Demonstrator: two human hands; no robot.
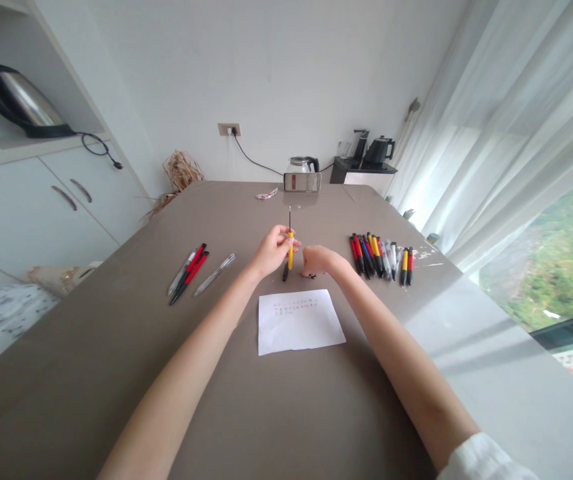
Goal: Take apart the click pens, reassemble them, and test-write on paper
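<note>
My left hand (pixel 272 249) is closed around a yellow pen barrel (pixel 290 252), held upright with a thin black refill sticking out of its top. A black pen part (pixel 285 271) lies on the table just below it. My right hand (pixel 319 260) rests on the table beside it with fingers curled over a small dark piece (pixel 310 275) that I cannot make out. A white sheet of paper (pixel 298 321) with small scribbles lies just in front of both hands.
Several red, blue, yellow and clear pens (pixel 380 256) lie in a row to the right. A few red, black and clear pens (pixel 191 269) lie to the left. A glass kettle (pixel 302 173) stands at the table's far edge. Curtains and a window are on the right.
</note>
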